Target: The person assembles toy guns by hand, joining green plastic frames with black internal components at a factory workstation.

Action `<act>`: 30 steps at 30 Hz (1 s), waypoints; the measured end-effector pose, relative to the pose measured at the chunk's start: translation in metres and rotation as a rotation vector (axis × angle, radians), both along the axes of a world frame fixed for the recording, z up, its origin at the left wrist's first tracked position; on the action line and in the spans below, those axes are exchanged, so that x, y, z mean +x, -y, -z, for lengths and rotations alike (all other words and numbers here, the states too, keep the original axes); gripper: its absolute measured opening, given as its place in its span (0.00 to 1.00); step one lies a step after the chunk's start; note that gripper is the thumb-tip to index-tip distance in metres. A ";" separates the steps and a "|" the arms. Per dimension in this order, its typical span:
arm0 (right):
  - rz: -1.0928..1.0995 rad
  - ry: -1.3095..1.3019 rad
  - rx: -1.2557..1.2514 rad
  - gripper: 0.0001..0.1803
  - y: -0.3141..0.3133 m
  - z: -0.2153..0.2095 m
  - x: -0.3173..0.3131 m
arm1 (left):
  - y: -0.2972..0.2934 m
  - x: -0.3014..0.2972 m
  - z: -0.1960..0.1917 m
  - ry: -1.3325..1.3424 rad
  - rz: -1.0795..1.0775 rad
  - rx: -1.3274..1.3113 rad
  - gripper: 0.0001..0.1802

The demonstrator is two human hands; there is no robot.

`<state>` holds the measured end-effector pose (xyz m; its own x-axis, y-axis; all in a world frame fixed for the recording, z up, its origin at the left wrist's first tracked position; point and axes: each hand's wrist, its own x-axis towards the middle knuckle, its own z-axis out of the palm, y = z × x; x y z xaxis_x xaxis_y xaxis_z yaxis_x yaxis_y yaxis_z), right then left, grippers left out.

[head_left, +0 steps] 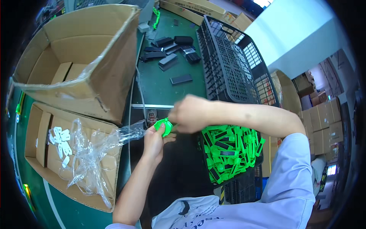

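My left hand [153,144] grips a bright green plastic part [164,128] with a rounded shape, its thumb pressed on top. Close beside it on the right is my right hand [191,114], slightly blurred, with the fingers curled in toward the green part. What those fingers pinch, if anything, is hidden. Below my right forearm, a dark crate is heaped with many green plastic pieces [232,152], several bearing black strips.
On the left stand a tall open carton [110,80] and a shallow carton [32,145] with clear plastic film [89,152] and white parts [61,143]. Black rectangular pieces [181,79] lie on the green table [152,89]. A black mesh crate [236,65] stands beside them.
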<state>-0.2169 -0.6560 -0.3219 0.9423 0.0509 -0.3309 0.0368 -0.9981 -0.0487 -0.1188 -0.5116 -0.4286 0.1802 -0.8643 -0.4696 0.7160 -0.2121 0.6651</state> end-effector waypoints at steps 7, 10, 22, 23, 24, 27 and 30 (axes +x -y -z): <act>0.015 0.273 -0.321 0.09 0.152 0.042 0.062 | 0.001 -0.001 0.003 -0.039 -0.083 0.060 0.13; -0.037 0.165 -0.475 0.10 0.177 0.072 0.073 | 0.002 0.000 0.003 -0.060 -0.057 0.062 0.13; 0.018 -0.044 -0.374 0.21 0.189 0.046 0.089 | 0.005 0.001 0.006 -0.054 -0.041 0.066 0.13; -0.038 0.011 -0.340 0.20 0.190 0.045 0.089 | 0.005 0.002 0.006 -0.040 -0.038 0.061 0.13; -0.041 0.010 -0.340 0.20 0.189 0.046 0.088 | 0.005 0.002 0.006 -0.025 -0.035 0.055 0.13; 0.161 -0.007 -0.321 0.21 0.186 0.049 0.086 | 0.004 0.002 0.008 -0.019 -0.027 0.052 0.13; 0.356 -0.010 -0.221 0.22 0.197 0.046 0.078 | 0.005 0.002 0.005 -0.011 -0.011 0.077 0.13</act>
<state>-0.1386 -0.8525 -0.3683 0.8848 -0.3510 -0.3063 -0.3120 -0.9348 0.1699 -0.1165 -0.5165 -0.4334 0.1840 -0.8235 -0.5367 0.7258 -0.2543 0.6391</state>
